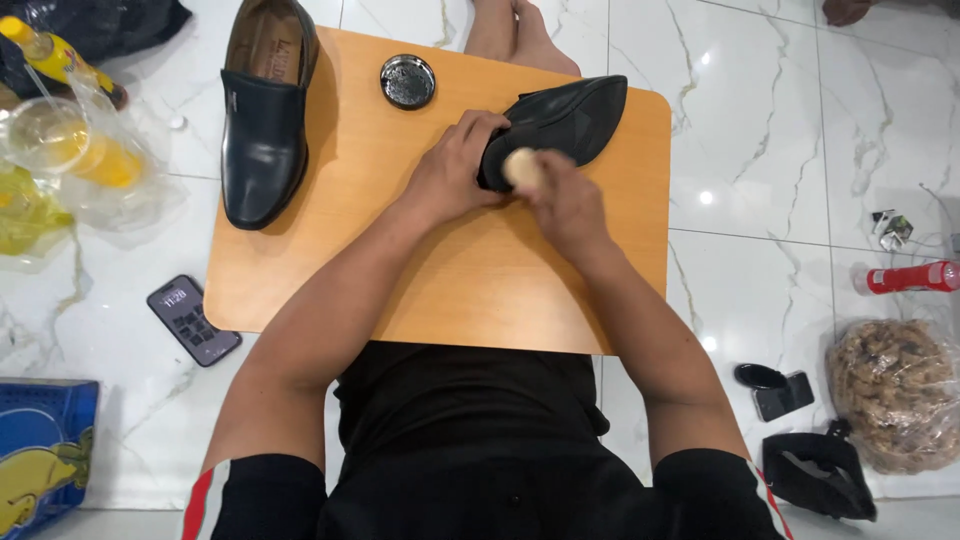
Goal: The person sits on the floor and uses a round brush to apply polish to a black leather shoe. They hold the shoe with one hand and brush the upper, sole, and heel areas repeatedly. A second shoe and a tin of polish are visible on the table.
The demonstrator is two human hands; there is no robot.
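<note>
Low wooden table (450, 290) on marble floor (780, 180). Second black shoe (265, 110) stands upright at table's left edge, open polish tin (408, 81) near the far edge. Worked black shoe (560, 120) lies on its side, far right of centre. Left hand (450, 170), fingers wrapped round its heel end, pins it. Right hand (565, 205), fingers closed on pale round-handled brush (520, 166), presses at the leather. Judgement: short even strokes, shoe held firm, light polish load.
</note>
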